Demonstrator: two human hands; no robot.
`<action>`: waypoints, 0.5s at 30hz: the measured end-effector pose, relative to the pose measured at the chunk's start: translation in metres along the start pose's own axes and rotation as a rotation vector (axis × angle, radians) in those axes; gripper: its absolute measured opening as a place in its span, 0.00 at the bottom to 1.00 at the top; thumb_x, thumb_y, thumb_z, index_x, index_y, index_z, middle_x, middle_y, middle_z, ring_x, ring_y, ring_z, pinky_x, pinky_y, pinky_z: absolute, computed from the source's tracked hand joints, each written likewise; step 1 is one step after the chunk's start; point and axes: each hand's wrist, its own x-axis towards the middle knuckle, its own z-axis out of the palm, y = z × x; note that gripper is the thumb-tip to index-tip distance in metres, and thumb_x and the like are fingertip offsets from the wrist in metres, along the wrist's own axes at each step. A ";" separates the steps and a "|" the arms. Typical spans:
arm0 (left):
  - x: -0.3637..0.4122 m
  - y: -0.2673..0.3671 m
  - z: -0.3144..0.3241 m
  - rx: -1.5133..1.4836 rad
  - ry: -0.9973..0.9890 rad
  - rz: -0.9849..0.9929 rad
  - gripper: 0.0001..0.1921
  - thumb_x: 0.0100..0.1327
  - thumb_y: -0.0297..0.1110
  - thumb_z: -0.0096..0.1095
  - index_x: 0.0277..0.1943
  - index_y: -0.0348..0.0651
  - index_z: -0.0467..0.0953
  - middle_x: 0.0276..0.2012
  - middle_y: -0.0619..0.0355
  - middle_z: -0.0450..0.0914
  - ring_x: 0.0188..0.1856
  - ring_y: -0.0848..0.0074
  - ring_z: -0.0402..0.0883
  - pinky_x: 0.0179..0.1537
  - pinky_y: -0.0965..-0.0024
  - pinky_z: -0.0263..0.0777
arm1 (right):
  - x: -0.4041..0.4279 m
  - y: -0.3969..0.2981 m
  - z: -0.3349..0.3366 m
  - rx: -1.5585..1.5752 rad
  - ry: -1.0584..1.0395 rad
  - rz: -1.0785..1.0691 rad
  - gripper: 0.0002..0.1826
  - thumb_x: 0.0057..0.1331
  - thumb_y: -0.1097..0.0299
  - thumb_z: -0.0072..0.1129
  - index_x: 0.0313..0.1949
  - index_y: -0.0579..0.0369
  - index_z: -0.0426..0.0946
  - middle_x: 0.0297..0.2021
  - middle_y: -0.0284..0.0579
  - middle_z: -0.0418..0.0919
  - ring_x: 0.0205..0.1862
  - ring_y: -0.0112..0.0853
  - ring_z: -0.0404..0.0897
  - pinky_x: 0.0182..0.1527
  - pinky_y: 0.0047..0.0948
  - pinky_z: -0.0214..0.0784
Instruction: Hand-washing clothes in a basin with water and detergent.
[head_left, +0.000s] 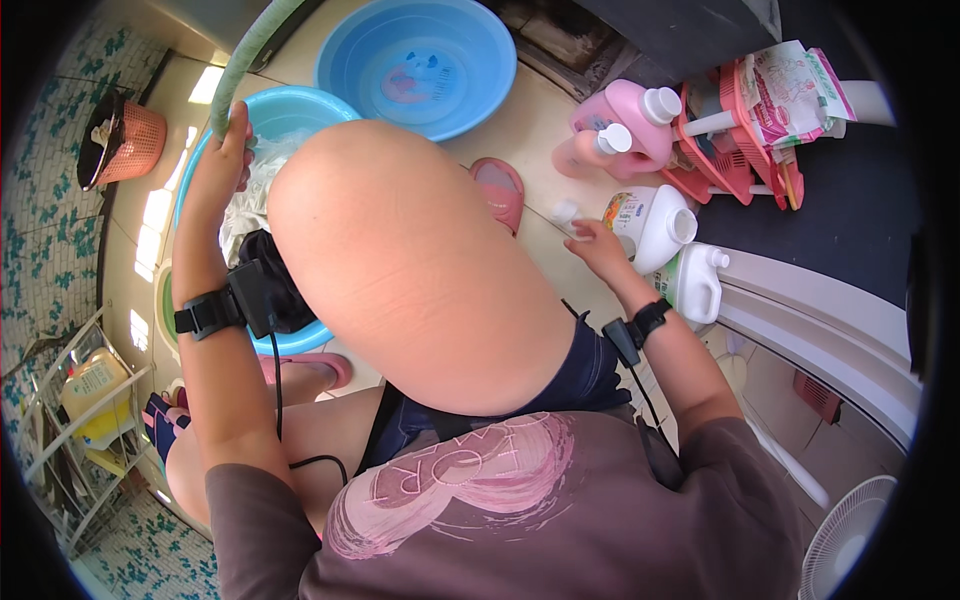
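Note:
My left hand is closed around a pale green flexible hose, over the rim of a light-blue plastic basin. White cloth and black cloth lie in this basin, partly hidden by my bent knee. On the other side, my right hand reaches low with its fingers apart. A white bottle cap is just past the fingertips; whether they touch it is unclear. Beside that hand stands a white detergent bottle with its mouth uncapped.
A larger blue basin sits beyond my knee. Pink bottles, a white jug and a pink shelf rack line the right. An orange basket and a wire rack stand left; a fan is lower right.

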 end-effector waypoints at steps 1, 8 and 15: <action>-0.001 -0.002 0.001 0.003 0.006 -0.004 0.28 0.67 0.66 0.44 0.37 0.45 0.68 0.21 0.67 0.63 0.18 0.85 0.58 0.20 0.79 0.52 | 0.013 -0.009 0.004 -0.178 0.072 -0.076 0.27 0.55 0.63 0.67 0.55 0.53 0.72 0.48 0.53 0.77 0.53 0.44 0.76 0.53 0.40 0.70; -0.005 0.003 0.002 0.049 0.014 -0.035 0.25 0.70 0.63 0.43 0.37 0.46 0.67 0.21 0.67 0.63 0.18 0.86 0.58 0.19 0.78 0.52 | 0.049 -0.023 0.018 -0.463 0.040 -0.024 0.34 0.55 0.72 0.63 0.62 0.48 0.61 0.53 0.56 0.70 0.56 0.51 0.72 0.56 0.43 0.68; 0.005 0.000 0.001 0.085 -0.012 0.004 0.27 0.68 0.65 0.44 0.36 0.46 0.67 0.21 0.67 0.63 0.18 0.85 0.59 0.20 0.79 0.53 | -0.024 -0.098 -0.067 -0.168 0.339 -0.288 0.29 0.52 0.66 0.68 0.51 0.54 0.64 0.40 0.55 0.76 0.50 0.52 0.75 0.52 0.43 0.68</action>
